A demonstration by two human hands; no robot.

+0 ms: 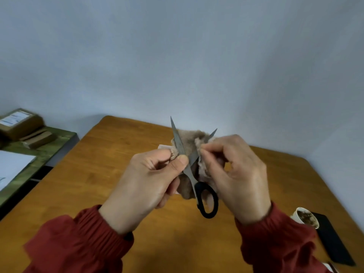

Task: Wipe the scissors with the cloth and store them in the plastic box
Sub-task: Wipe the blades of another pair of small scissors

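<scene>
The scissors [192, 174] have grey metal blades spread apart, tips pointing up and away, and a black handle loop hanging low. My left hand [145, 180] pinches the left blade between thumb and fingers. My right hand [236, 174] holds the fluffy beige cloth [189, 140] against the right blade, whose tip sticks out above the fingers. The cloth bunches behind and between the blades and hangs below. A white edge [163, 146] peeks out behind my left hand; I cannot tell what it is.
I work above a wooden table [98, 174]. A white cup with dark contents [306, 217] and a black flat object [332, 243] lie at the right edge. To the left stands a green bench [49, 146] with cardboard boxes [19, 123] and white paper [11, 166].
</scene>
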